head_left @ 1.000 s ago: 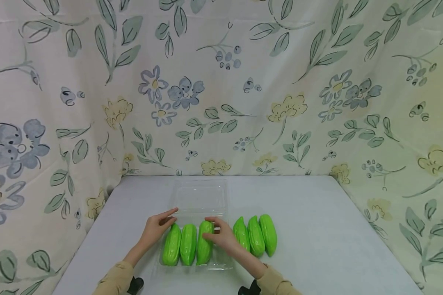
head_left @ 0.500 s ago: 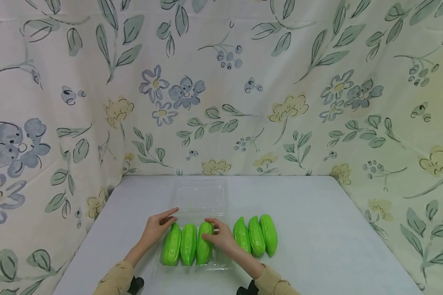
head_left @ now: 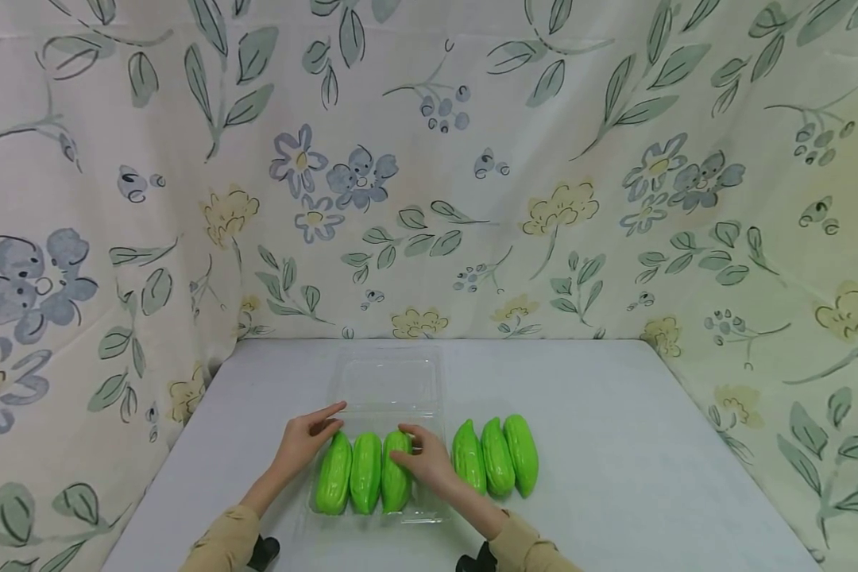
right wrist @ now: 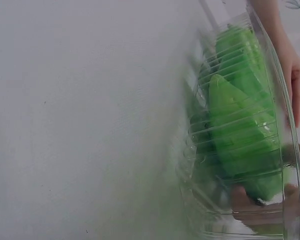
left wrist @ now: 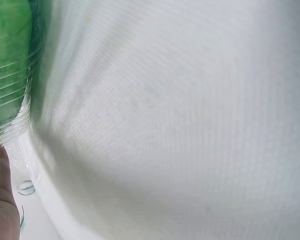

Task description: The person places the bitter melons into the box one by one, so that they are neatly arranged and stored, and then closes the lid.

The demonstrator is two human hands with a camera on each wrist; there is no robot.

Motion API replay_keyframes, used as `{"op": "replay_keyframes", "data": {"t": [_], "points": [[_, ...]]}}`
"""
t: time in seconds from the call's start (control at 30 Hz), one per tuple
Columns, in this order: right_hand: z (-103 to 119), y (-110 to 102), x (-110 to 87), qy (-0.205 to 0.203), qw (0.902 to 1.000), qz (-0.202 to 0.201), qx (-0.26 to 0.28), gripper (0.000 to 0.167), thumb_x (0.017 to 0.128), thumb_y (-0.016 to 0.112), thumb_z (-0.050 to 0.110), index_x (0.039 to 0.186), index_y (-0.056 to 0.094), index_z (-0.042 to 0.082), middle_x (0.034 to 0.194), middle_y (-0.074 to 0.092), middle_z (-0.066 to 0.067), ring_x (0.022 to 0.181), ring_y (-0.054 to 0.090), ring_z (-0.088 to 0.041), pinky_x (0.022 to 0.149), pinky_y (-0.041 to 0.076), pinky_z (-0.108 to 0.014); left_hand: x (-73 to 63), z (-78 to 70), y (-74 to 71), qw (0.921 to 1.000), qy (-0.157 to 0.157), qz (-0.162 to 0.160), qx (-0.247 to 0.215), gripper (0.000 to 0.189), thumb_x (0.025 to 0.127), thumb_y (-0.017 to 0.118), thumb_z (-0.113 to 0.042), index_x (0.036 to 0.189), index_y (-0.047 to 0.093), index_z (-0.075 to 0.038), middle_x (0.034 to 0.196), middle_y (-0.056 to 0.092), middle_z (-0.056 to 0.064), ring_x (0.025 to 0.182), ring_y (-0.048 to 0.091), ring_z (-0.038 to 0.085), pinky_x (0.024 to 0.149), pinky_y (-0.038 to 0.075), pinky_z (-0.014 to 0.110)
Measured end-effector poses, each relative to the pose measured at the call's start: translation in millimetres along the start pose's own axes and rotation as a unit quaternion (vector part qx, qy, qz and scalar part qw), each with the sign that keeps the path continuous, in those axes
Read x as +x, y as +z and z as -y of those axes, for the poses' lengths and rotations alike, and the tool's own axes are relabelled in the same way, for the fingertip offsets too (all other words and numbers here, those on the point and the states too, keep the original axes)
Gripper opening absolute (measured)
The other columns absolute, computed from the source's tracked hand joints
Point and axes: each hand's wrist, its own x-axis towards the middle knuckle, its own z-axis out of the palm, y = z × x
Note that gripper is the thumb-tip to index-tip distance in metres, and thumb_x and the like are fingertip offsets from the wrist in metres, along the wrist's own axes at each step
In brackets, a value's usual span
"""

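Observation:
An open clear plastic clamshell box (head_left: 429, 508) lies on the table, its lid (head_left: 389, 381) folded back. Three glossy green cucumber-shaped pieces lie side by side in it: a left one (head_left: 334, 481), a middle one (head_left: 365, 475) and a right one (head_left: 396, 485). My right hand (head_left: 432, 465) holds the upper part of the right piece between thumb and fingers; the right wrist view shows this piece (right wrist: 240, 120) through the ribbed wall. At the box's far left corner my left hand (head_left: 302, 441) touches the rim with fairly straight fingers; its fingertips come near the left piece's upper end.
Three more green pieces (head_left: 496, 461) lie in a row just right of the box, behind my right forearm. They rest on the white table (head_left: 615, 445). A floral curtain (head_left: 429, 278) hangs behind the table and along both sides.
The right piece has straightened slightly in the box, with my right hand staying on it. My right forearm has shifted a little left. The left hand has not moved.

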Motion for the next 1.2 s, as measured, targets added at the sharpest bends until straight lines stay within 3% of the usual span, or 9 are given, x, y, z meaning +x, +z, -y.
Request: {"op": "replay_keyframes", "data": {"t": [0.13, 0.5, 1.2], "points": [[-0.8, 1.1, 0.4, -0.002, 0.9999, 0.000, -0.015, 0.051, 0.086, 0.069, 0.014, 0.131, 0.051, -0.003, 0.122, 0.057, -0.031, 0.105, 0.060, -0.042, 0.083, 0.054, -0.047, -0.1, -2.7, 1.1, 1.0000, -0.007, -0.003, 0.003, 0.036, 0.090, 0.064, -0.009, 0.125, 0.062, -0.006, 0.122, 0.065, 0.011, 0.098, 0.069, 0.020, 0.079, 0.051, 0.014], [-1.1, 1.0, 2.2, -0.004, 0.9995, -0.003, -0.031, 0.050, 0.087, 0.068, 0.016, 0.130, 0.052, -0.003, 0.118, 0.060, -0.027, 0.102, 0.062, -0.037, 0.080, 0.055, -0.043, 1.7, 4.8, 1.6, 0.9999, -0.012, 0.001, -0.002, 0.036, 0.091, 0.064, -0.016, 0.126, 0.062, -0.010, 0.120, 0.067, 0.010, 0.098, 0.069, 0.010, 0.079, 0.050, 0.012], [-1.0, 2.3, 1.4, -0.014, 0.9990, -0.011, -0.040, 0.049, 0.086, 0.069, 0.014, 0.129, 0.054, -0.003, 0.118, 0.060, -0.028, 0.099, 0.062, -0.038, 0.078, 0.055, -0.044, 0.8, 4.3, 2.2, 0.9998, -0.017, -0.001, 0.006, 0.037, 0.090, 0.065, -0.015, 0.126, 0.062, -0.009, 0.121, 0.066, 0.009, 0.098, 0.069, 0.012, 0.079, 0.051, 0.013]]}}
